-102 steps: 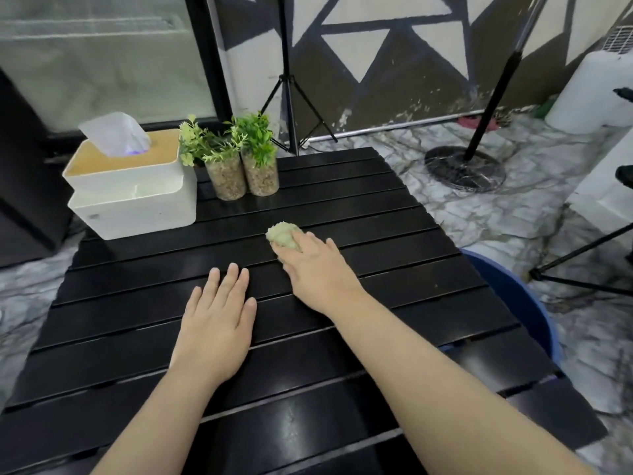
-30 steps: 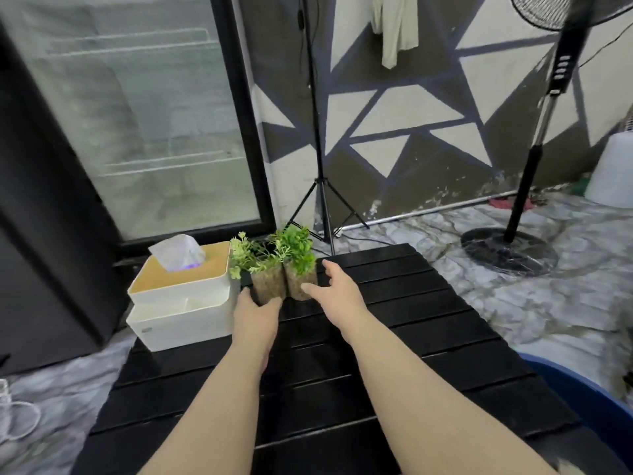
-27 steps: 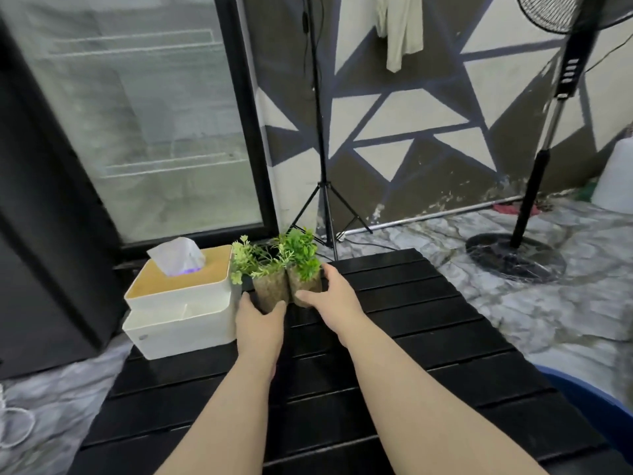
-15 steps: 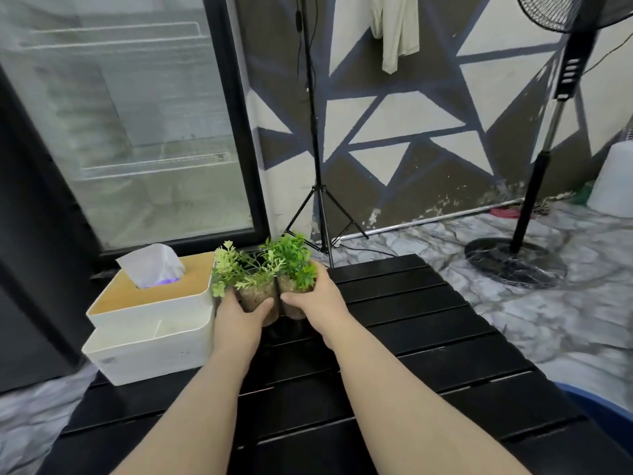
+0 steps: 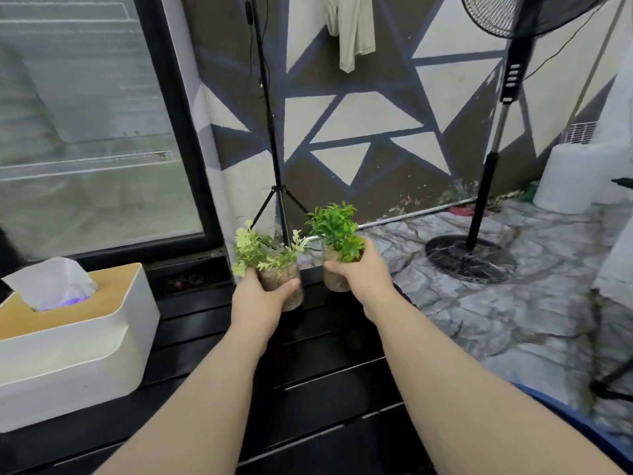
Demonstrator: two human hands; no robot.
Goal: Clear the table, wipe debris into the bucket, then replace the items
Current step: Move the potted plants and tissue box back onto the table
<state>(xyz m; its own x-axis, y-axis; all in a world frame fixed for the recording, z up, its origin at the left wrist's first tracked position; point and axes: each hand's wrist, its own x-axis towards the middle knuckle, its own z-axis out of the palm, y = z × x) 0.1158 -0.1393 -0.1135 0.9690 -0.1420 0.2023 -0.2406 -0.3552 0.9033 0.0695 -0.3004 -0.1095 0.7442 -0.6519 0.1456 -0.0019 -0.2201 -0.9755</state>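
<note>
Two small potted plants in pebble-filled glass jars are held up over the far edge of the black slatted table point(image 5: 335, 378). My left hand point(image 5: 260, 299) grips the pale-leaved plant point(image 5: 270, 258) around its jar. My right hand point(image 5: 363, 272) grips the darker green plant point(image 5: 337, 231) from the right side of its jar. Both jars look raised off the tabletop and stand apart from each other. A white tissue box point(image 5: 68, 341) with a wooden lid sits at the table's left. The blue bucket point(image 5: 582, 426) shows only as a rim at the lower right.
A black tripod point(image 5: 279, 200) stands just behind the table. A standing fan point(image 5: 479, 241) rests on the marble floor to the right, with another tripod leg point(image 5: 613, 378) near the bucket. A glass door point(image 5: 85, 125) lies to the left.
Both hands left the tabletop and cloth, reached to the plants at the back, closed on the jars and lifted them. The two plants have separated, the right one moving right.
</note>
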